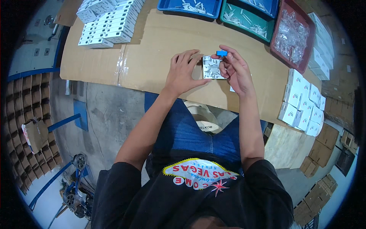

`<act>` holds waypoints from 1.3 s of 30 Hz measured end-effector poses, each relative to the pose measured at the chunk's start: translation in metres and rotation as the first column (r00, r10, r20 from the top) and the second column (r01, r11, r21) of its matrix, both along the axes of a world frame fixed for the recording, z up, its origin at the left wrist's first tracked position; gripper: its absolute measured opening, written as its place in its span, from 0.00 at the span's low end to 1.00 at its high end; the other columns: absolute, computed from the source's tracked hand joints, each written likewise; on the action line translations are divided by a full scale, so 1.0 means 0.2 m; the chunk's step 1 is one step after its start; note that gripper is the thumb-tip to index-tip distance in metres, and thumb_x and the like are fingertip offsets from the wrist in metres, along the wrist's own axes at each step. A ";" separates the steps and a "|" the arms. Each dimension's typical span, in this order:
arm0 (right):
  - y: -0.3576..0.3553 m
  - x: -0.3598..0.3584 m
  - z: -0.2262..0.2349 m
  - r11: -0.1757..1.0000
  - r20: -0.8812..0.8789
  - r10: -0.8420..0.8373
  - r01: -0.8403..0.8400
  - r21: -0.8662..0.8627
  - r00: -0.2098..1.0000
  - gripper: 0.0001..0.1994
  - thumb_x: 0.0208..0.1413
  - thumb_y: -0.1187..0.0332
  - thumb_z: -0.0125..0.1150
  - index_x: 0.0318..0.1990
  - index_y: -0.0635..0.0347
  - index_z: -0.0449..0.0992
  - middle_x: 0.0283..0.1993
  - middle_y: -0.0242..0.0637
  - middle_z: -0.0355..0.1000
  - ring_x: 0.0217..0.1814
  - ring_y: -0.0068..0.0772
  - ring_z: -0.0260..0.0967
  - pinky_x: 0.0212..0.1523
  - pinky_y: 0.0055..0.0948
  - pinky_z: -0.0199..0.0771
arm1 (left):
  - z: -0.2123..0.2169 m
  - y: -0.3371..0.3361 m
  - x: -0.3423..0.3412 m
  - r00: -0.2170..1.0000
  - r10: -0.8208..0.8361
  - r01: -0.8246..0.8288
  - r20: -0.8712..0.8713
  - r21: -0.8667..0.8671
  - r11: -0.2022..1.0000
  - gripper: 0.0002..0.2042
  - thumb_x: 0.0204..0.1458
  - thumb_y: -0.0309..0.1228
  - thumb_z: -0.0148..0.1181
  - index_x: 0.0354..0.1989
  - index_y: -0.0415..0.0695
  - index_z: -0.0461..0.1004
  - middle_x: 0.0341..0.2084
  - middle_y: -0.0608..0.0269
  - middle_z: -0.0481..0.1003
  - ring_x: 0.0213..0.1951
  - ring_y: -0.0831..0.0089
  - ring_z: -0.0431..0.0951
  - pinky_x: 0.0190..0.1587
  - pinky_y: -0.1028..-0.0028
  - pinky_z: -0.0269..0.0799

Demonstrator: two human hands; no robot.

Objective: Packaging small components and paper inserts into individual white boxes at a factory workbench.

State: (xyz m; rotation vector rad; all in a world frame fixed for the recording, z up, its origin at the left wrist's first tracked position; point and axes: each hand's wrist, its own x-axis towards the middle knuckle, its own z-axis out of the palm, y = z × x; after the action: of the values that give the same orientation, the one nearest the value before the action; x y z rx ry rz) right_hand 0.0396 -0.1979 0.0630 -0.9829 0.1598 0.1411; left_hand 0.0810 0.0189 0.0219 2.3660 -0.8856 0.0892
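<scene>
A small square box (212,68) with a grey-and-white patterned top lies on the cardboard-covered table in front of me. My left hand (184,71) rests at its left side, fingers spread, with thumb and forefinger by the box's left edge. Above the box's upper right corner, my right hand (238,70) pinches a small blue block-shaped piece (221,53) between its fingertips; its exact kind does not show. The curled lower fingers of this hand cover the box's right part. A bit of white (231,89) shows beside my right wrist, mostly hidden.
Stacked white boxes (110,28) stand at the far left, and more white boxes (301,100) at the right. Along the far edge are a blue tray (171,11) and a green tray (249,32) with small white pieces, and a red tray (275,42) of clear plastic packets.
</scene>
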 end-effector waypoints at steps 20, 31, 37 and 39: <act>-0.01 0.09 -0.07 0.986 -0.038 -0.057 0.050 -0.161 0.998 0.17 0.65 0.74 0.59 0.59 0.70 0.72 0.54 0.50 0.76 0.54 0.38 0.78 0.54 0.29 0.81 | 0.00 0.00 0.00 1.000 0.010 -0.010 -0.011 0.036 0.999 0.41 0.40 0.58 0.72 0.61 0.47 0.71 0.63 0.59 0.67 0.67 0.63 0.63 0.68 0.54 0.53; -0.01 0.10 -0.11 0.980 -0.019 -0.048 0.043 -0.196 0.999 0.22 0.61 0.79 0.62 0.62 0.70 0.70 0.54 0.47 0.76 0.55 0.34 0.77 0.57 0.29 0.79 | 0.00 0.00 0.00 1.000 0.009 -0.009 -0.007 0.023 1.000 0.40 0.40 0.59 0.71 0.61 0.49 0.71 0.63 0.61 0.67 0.67 0.64 0.62 0.68 0.56 0.53; 0.00 0.10 -0.16 0.861 0.098 -0.056 0.098 -0.498 0.994 0.23 0.55 0.79 0.67 0.60 0.69 0.72 0.50 0.43 0.79 0.43 0.27 0.78 0.48 0.28 0.79 | -0.01 0.00 0.00 1.000 0.004 -0.005 0.009 0.032 0.999 0.41 0.40 0.59 0.71 0.61 0.50 0.70 0.62 0.61 0.67 0.67 0.64 0.62 0.68 0.56 0.52; 0.02 0.10 -0.10 0.501 0.086 0.069 0.040 -0.864 0.994 0.21 0.53 0.75 0.69 0.56 0.64 0.77 0.46 0.41 0.79 0.38 0.28 0.76 0.44 0.30 0.77 | -0.01 0.01 0.00 1.000 0.007 -0.007 0.004 0.041 0.999 0.41 0.40 0.60 0.71 0.62 0.50 0.70 0.62 0.61 0.67 0.67 0.64 0.62 0.68 0.56 0.52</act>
State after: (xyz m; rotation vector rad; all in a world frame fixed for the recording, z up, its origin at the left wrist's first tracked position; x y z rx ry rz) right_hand 0.0598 -0.1931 0.0437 -2.0305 0.1155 0.0045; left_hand 0.0808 0.0210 0.0202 2.4079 -0.8885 0.0795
